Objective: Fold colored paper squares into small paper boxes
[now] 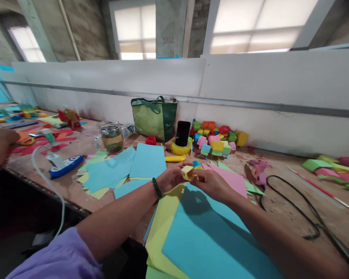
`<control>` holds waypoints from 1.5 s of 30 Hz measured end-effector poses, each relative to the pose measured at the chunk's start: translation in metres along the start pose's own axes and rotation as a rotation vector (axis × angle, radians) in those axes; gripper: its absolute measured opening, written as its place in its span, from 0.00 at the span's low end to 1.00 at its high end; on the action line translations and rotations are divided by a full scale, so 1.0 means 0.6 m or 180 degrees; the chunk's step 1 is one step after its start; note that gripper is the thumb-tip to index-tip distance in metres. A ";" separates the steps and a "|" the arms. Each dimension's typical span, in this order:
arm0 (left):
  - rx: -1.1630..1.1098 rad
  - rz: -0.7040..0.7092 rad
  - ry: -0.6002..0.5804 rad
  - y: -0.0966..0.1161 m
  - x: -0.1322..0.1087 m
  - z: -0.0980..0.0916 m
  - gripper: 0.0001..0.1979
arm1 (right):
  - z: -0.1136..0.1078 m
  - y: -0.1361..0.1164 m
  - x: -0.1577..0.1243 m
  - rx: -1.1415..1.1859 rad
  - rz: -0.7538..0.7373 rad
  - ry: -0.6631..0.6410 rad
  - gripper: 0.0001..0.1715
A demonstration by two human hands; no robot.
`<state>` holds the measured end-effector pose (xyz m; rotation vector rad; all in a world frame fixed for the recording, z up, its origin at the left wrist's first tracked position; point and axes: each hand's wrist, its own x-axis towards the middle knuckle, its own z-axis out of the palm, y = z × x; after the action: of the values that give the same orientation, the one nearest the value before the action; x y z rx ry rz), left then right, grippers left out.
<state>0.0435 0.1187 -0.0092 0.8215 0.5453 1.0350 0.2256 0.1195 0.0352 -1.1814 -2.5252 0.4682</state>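
Both my hands meet over the table's middle, pinching a small folded yellow paper piece (pixel 188 172). My left hand (pixel 171 177), with a green bead bracelet on its wrist, grips the piece's left side. My right hand (pixel 213 183) grips its right side with closed fingers. Below them lie large blue (pixel 209 236) and yellow (pixel 165 221) paper sheets, with a pink sheet (pixel 232 179) just beyond my right hand.
A pile of coloured paper cubes (pixel 218 140), a phone in a yellow stand (pixel 182 138), a green bag (pixel 154 117) and a glass jar (pixel 111 136) stand at the back. A pink glue gun (pixel 260 170) with black cable lies right. Another person's hand (pixel 0 144) is far left.
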 end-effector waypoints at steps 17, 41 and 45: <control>0.0274 0.0205 -0.0084 -0.001 -0.004 0.009 0.23 | 0.017 -0.001 0.001 -0.0096 -0.0297 0.0188 0.11; 0.3022 0.1862 0.0405 -0.018 -0.001 0.012 0.18 | 0.020 -0.003 0.019 0.1943 0.0382 0.0616 0.31; 0.3281 0.1931 0.0327 -0.023 -0.007 0.022 0.18 | 0.027 0.017 0.026 0.1913 0.0363 0.0569 0.25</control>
<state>0.0586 0.1070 -0.0125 1.9327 0.9737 1.3428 0.2165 0.1352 0.0183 -1.0664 -1.9596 1.0117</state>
